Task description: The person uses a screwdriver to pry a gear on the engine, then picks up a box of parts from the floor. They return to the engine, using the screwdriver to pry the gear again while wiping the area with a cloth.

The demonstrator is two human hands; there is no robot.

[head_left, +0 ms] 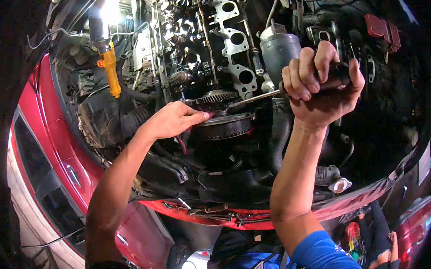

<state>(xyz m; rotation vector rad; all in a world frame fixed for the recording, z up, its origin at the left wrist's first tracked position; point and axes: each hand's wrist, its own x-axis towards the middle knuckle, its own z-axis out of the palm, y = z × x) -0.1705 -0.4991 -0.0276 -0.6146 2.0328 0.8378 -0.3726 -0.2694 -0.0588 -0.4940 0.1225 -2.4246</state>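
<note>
My right hand is wrapped round the dark handle of a screwdriver. Its metal shaft points left, and the tip reaches the toothed gear at the front of the open engine. My left hand is at the gear's left side, with thumb and fingers drawn together; a small reddish bit shows at the thumb tip, and what the fingers grip is hidden. Just below the gear lies a dark round pulley or cover. Behind it stretches the cylinder head, with a metal gasket face beside it.
A lit work lamp with a yellow handle hangs at upper left. A grey canister stands right of the engine. Several tools lie along the red front edge. A red car is at left; another person is at lower right.
</note>
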